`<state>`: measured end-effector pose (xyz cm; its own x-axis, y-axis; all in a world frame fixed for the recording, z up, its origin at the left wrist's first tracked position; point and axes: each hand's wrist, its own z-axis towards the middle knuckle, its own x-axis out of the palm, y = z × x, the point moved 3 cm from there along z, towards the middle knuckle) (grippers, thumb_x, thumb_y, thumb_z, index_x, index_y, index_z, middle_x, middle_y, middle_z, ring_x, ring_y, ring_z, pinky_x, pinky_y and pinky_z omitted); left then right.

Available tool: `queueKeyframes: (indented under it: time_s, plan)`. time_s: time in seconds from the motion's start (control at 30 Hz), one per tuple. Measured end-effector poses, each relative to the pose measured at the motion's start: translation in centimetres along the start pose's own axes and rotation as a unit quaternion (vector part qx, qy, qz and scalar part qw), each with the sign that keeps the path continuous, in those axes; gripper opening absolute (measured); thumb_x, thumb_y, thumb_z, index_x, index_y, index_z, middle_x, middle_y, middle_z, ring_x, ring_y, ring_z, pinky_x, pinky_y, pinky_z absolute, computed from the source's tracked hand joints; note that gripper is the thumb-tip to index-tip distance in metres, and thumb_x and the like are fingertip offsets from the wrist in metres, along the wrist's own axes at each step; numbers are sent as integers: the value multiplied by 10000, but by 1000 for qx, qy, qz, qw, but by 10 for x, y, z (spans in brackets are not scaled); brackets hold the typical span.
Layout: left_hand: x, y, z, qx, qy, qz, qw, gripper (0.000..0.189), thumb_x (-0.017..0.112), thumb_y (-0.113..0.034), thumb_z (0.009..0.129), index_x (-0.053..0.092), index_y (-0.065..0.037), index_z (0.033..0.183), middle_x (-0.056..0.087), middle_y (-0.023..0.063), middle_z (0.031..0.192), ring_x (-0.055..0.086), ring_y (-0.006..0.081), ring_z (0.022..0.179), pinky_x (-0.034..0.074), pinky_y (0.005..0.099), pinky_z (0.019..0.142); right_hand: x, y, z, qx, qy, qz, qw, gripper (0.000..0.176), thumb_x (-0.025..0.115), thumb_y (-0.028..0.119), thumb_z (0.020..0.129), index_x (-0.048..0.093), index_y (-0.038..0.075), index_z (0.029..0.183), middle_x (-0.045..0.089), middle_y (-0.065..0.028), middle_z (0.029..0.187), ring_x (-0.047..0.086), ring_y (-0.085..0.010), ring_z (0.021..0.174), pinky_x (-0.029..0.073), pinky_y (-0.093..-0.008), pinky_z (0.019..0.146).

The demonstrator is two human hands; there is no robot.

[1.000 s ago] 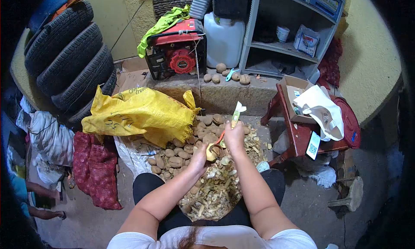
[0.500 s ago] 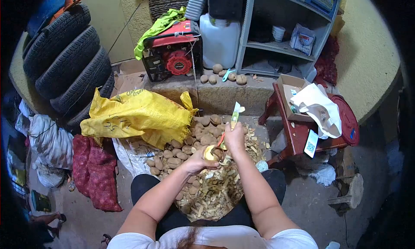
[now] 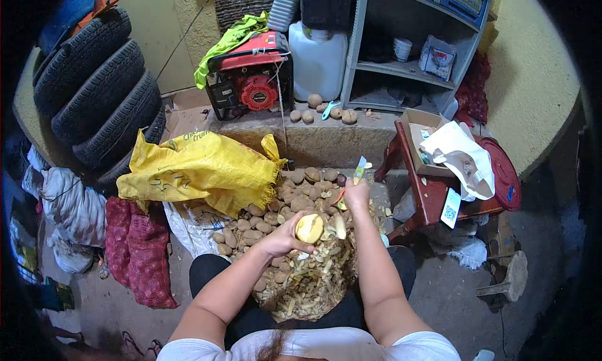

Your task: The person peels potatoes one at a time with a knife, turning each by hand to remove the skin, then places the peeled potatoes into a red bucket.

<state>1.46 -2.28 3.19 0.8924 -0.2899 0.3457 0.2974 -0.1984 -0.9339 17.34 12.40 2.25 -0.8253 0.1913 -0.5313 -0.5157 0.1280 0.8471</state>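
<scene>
My left hand (image 3: 285,237) is wrapped round a mostly peeled, pale yellow potato (image 3: 310,229) above the heap. To its right, my right hand (image 3: 357,195) is closed on a peeler (image 3: 359,172) with a pale green and white handle and an orange-red part. The peeler is apart from the potato. A strip of peel (image 3: 340,225) hangs in the air between my hands. Unpeeled brown potatoes (image 3: 251,233) lie beyond and to the left, and a pile of peelings (image 3: 307,286) spreads between my legs.
A yellow sack (image 3: 200,170) and a red net sack (image 3: 141,254) lie at the left. The red table (image 3: 433,198) at the right bears a box and papers. Behind are a generator (image 3: 251,79), a ledge (image 3: 313,132) and a shelf (image 3: 407,73).
My right hand has moved away from the potato, to the right, with the peeler. The potato's peeled face now shows in my left hand, and a peel strip has come loose.
</scene>
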Motion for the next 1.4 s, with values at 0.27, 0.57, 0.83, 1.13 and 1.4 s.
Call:
queueKeyframes:
  time_s: [0.27,0.57,0.83,1.13,1.4]
  plan:
    - [-12,13,11,-1,-75,51,996,640,692,2,613,352,-47,1154,500,45,971,529,110,777,485,247,572,-11,57,-40,-128,25,98,987,312,509,293,803,490,-18,786,558,-203,707,563,-334,661,424,-408,597]
    - [7,2,3,-8,-54,174,983,719,707,15,533,353,-32,1157,493,61,976,490,129,892,401,236,787,5,26,-19,-79,28,11,996,299,506,264,788,499,-33,820,568,-244,785,555,-385,768,427,-435,673]
    - [-6,7,5,-30,-47,-75,996,671,676,47,593,357,-101,1165,478,35,1040,506,161,912,426,311,804,-5,5,7,-40,-21,-1,999,346,529,281,759,517,-59,821,568,-260,780,552,-400,762,419,-430,689]
    - [-19,29,12,-109,-89,-402,905,437,542,-65,771,347,-120,1157,517,94,990,550,214,837,468,402,732,1,30,-21,-34,0,91,995,336,528,262,790,491,-65,857,568,-250,798,554,-374,781,414,-411,686]
    - [6,10,10,-53,-68,-191,978,505,572,71,647,394,-79,1094,520,62,954,544,152,770,502,295,594,10,45,-45,-103,15,63,993,304,512,243,795,489,-57,838,566,-250,729,564,-383,707,428,-414,648]
